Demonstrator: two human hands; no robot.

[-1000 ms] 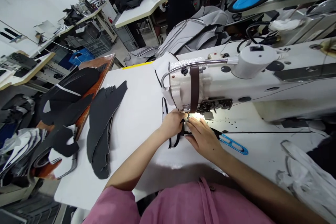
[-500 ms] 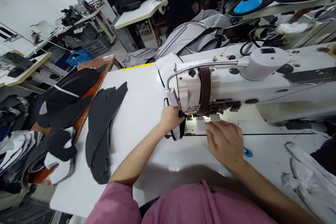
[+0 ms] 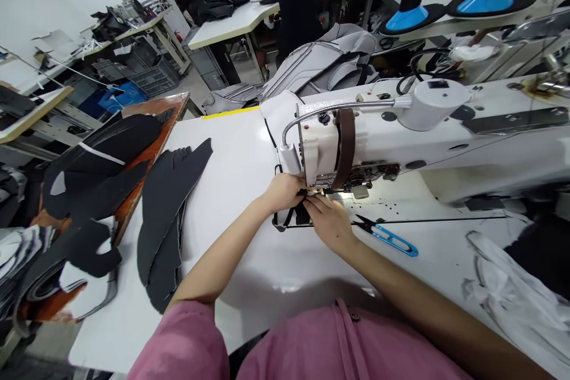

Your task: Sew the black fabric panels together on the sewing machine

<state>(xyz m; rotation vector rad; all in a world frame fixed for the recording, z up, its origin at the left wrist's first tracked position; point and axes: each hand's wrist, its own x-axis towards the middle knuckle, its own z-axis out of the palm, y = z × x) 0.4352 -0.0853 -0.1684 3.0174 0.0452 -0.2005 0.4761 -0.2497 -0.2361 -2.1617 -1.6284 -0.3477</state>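
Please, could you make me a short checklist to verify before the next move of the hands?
1. Left hand at the black fabric piece: ok, fingertips meet it.
2. Right hand near the same piece: ok, fingers extend toward the left hand.
3. Fingers clear of the needle: cannot tell, the needle is not distinguishable under the sewing machine head.
4. Blue thread snips clear of the fingers: ok, lying to the right of the right hand.
5. Dark grey cut panels away from the hands: ok, lying apart at the left.
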